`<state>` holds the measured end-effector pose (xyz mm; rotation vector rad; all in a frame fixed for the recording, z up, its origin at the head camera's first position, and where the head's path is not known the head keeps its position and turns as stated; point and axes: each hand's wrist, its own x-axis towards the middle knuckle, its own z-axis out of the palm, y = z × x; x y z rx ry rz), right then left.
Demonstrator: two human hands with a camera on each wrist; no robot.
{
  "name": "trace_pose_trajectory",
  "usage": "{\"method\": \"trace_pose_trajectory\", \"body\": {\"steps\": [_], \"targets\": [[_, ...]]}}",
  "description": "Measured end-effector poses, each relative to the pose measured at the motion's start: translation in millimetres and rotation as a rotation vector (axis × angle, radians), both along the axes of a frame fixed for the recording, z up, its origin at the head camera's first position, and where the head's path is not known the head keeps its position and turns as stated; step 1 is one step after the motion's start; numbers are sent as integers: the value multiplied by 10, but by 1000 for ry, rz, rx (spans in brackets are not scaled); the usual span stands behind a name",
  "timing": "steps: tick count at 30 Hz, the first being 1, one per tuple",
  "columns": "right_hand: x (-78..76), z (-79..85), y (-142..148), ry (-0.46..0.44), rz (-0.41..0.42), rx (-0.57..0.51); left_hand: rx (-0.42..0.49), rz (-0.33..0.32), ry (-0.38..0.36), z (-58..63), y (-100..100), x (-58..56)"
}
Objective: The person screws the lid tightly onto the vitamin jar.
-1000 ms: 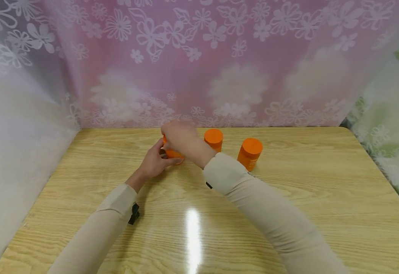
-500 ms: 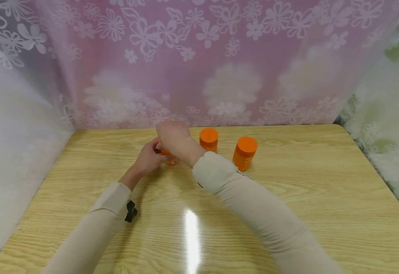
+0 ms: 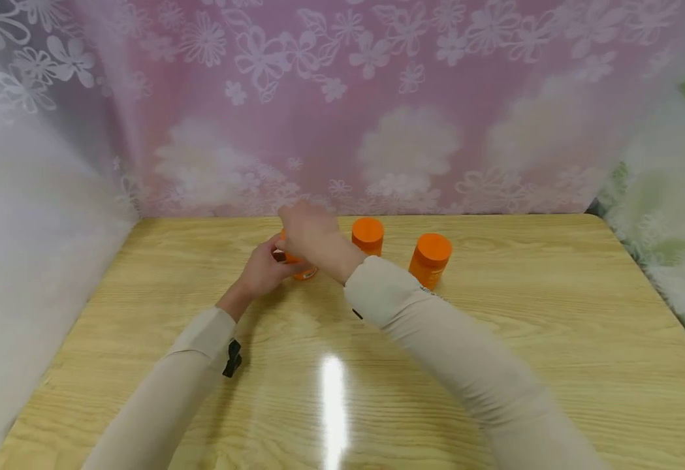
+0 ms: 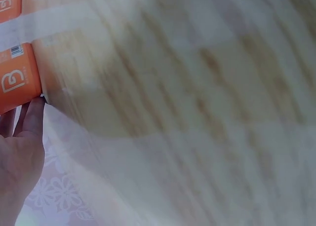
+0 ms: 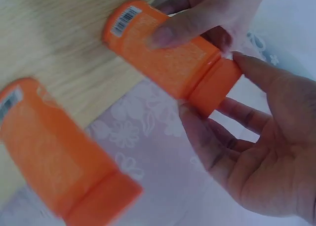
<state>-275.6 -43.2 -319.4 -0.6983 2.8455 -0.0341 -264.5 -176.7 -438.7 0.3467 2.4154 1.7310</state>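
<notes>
An orange bottle (image 5: 158, 53) with a barcode label and an orange screw cap (image 5: 215, 85) stands on the table near its back edge. My left hand (image 3: 262, 269) holds its body, thumb across the front, as the right wrist view shows. Around the cap, the fingers and thumb of my right hand (image 5: 266, 142) pinch its sides. From the head view, the right hand covers most of this bottle. Two more capped orange bottles stand upright to the right, one close by (image 3: 367, 236) and one farther off (image 3: 430, 261).
The wood-grain table (image 3: 295, 391) carries a bright light reflection. A pink flowered curtain (image 3: 330, 130) hangs right behind the back edge. Pale sheets hang at the left (image 3: 36, 228) and right sides. The right forearm (image 3: 436, 339) passes in front of the other two bottles.
Both hands stay on the same bottle, the right hand at its cap with only slight movement. The head view swings a little and returns. The other two bottles keep their places.
</notes>
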Motion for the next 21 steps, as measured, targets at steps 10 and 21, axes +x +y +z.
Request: {"method": "trace_pose_trajectory", "body": {"steps": [10, 21], "targets": [[-176, 215, 234, -87, 420, -27, 1, -19, -28, 39, -2, -11], [-241, 101, 243, -213, 413, -177, 56, 15, -122, 229, 66, 133]]}}
